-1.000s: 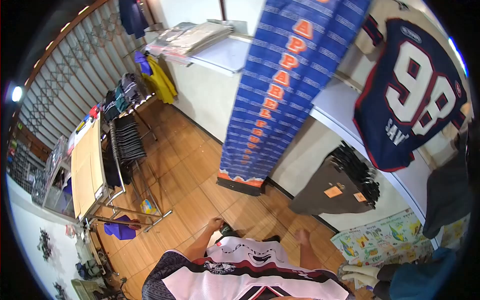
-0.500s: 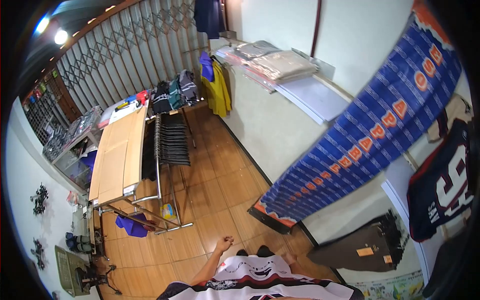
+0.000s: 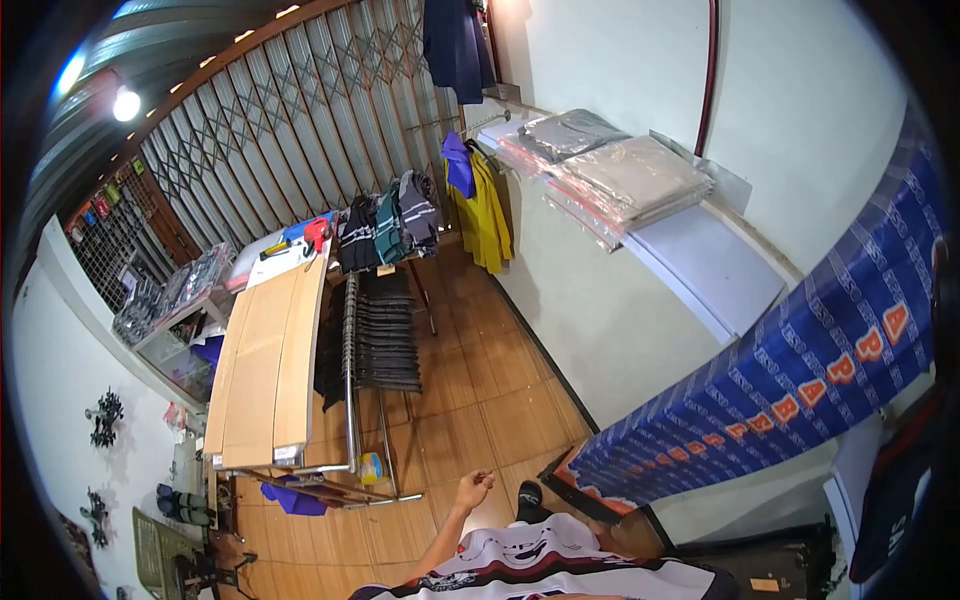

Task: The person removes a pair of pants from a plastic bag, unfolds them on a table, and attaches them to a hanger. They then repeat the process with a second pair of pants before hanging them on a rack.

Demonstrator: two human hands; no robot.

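My left hand (image 3: 475,489) hangs in front of my body at the lower middle, over the tiled floor. Its fingers are loosely bent, with a gap between thumb and fingers, and nothing shows in it. The nearest thing is a metal clothes rack (image 3: 350,410) with dark garments (image 3: 385,335) on hangers, some way ahead to the left; the hand does not touch it. Beside my white patterned shirt (image 3: 530,550), on the right, is a patch of bare skin (image 3: 628,533) that may be my right hand or arm; its fingers cannot be made out.
A wooden-topped table (image 3: 265,370) stands left, with folded clothes (image 3: 390,225) beyond it. Bagged garments (image 3: 635,180) lie on a ledge (image 3: 710,270) to the right. A blue banner (image 3: 760,400) leans along the right wall. A folding metal gate (image 3: 310,110) closes the back.
The view has moved forward and turned to the right. The rack, table and bagged garments appear closer. My left hand still hangs low with bent fingers.
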